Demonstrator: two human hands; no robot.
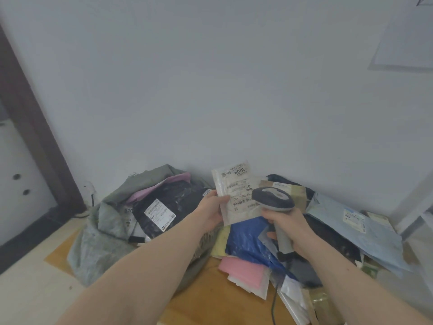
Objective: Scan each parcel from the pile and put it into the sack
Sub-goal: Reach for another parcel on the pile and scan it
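My left hand (212, 211) grips a small white parcel (234, 188) by its left edge, label side facing me, lifted above the pile. My right hand (289, 227) grips the handle of a grey barcode scanner (274, 199), its head right against the parcel's label. The sack (103, 233), grey-green and open, stands at the left with a black parcel (168, 207) and a pink one (161, 186) on top. The pile of parcels (253, 247) lies under and to the right of my hands.
The pile holds a blue bag, a pink mailer (243, 269), a light blue mailer (351, 227) and a brown box (293, 191). The scanner's cable (273, 306) trails down over the wooden surface (206, 299). A grey wall stands behind; a dark door frame (35, 137) is at the left.
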